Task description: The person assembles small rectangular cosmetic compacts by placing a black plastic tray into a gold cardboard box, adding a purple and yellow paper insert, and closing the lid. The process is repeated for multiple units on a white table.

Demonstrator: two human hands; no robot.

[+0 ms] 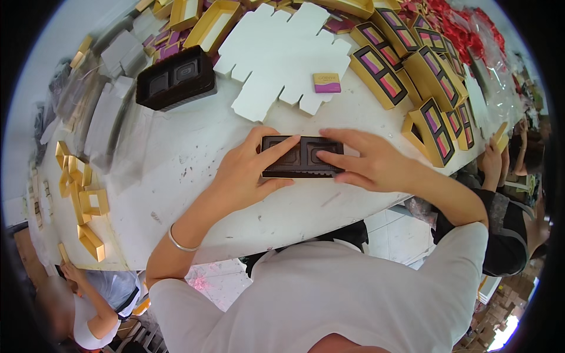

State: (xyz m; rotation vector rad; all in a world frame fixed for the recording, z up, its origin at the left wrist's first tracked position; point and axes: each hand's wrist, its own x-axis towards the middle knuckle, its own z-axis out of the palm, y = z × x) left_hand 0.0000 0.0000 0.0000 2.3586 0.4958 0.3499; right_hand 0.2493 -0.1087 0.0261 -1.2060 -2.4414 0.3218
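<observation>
In front of me a dark brown plastic tray [306,154] with two square wells lies on the table; a thin pale edge shows under its near side, perhaps a box around it. My left hand [240,170] grips the tray's left end, with the index finger stretched over its top and the thumb at the near edge. At the right end my right hand [374,162] holds it too, one fingertip reaching into the right well and the thumb at the near corner. Beyond my hands lies a small gold and purple packet [326,83] on stacked white card [276,53].
A stack of brown trays [176,82] stands at the far left. Gold boxes with purple and pink packets [379,76] crowd the right. Empty gold box frames [76,188] and plastic-wrapped stacks [109,117] line the left. Co-workers [88,306] are at both sides of the table [176,206].
</observation>
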